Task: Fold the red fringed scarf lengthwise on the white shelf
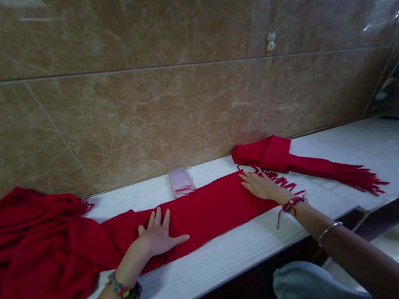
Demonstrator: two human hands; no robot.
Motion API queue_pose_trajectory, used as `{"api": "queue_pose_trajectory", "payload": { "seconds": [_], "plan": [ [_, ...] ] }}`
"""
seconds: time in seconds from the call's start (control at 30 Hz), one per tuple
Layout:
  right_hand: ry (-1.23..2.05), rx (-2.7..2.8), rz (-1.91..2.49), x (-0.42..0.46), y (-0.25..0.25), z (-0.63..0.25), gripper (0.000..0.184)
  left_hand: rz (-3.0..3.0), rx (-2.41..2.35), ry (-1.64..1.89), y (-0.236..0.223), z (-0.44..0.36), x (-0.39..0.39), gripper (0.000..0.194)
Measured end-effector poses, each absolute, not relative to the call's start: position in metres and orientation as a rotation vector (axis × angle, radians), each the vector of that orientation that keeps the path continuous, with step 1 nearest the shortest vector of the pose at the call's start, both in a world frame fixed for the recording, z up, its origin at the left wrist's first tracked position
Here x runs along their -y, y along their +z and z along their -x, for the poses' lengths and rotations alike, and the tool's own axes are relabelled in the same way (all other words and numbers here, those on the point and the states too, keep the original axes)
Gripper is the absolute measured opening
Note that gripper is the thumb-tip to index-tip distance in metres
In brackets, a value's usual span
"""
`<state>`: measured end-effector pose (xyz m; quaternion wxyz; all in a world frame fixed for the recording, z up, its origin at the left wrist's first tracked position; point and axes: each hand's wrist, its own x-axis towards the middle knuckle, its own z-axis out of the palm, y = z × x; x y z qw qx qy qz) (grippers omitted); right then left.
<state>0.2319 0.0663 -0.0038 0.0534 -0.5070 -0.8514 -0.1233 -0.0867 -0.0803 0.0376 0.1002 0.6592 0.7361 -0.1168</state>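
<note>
A red fringed scarf [209, 209] lies stretched flat along the white table, its fringe [282, 184] at the right end. My left hand [160, 235] rests on the scarf left of its middle, palm down with the fingers spread. Near the fringed end my right hand [261, 185] lies flat on the cloth, fingers extended. Neither hand grips anything. Left of my left hand the red cloth runs into a large rumpled heap [40, 247]. Behind my right hand sits another red scarf [269, 153], folded, with its tail and fringe trailing to the right.
A small pale packet [181, 182], partly blurred, stands behind the scarf near the wall. The brown marble-patterned wall [141, 118] closes off the back of the white table [212, 270]. A small white fixture [271, 41] is on the wall. Plastic-wrapped items lie at lower right.
</note>
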Motion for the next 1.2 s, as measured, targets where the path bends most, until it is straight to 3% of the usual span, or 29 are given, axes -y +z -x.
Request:
{"api": "queue_pose_trajectory", "payload": {
  "seconds": [0.1, 0.3, 0.5, 0.8, 1.07, 1.2],
  "plan": [
    [-0.424, 2.499, 1.497, -0.052, 0.012, -0.215, 0.046, -1.937, -2.187, -0.364, 0.039, 0.086, 0.08, 0.106],
    [-0.147, 2.748, 0.885, -0.007, 0.023, -0.156, 0.049, -1.938, -2.194, -0.4, 0.039, 0.086, 0.08, 0.104],
    [-0.06, 2.844, 0.921, 0.0, 0.006, -0.164, 0.046, -1.968, -2.194, -0.371, 0.03, 0.091, 0.081, 0.101],
    [0.009, 2.816, 0.853, 0.008, 0.021, -0.136, 0.052, -1.935, -2.201, -0.332, 0.029, 0.086, 0.084, 0.099],
    [0.115, 2.861, 0.823, 0.007, 0.003, -0.116, 0.052, -2.273, -2.134, -0.029, 0.043, 0.125, 0.052, 0.048],
    [0.111, 2.844, 0.851, 0.009, 0.003, -0.117, 0.051, -2.217, -1.923, 0.1, 0.049, 0.15, 0.015, 0.037]
  ]
}}
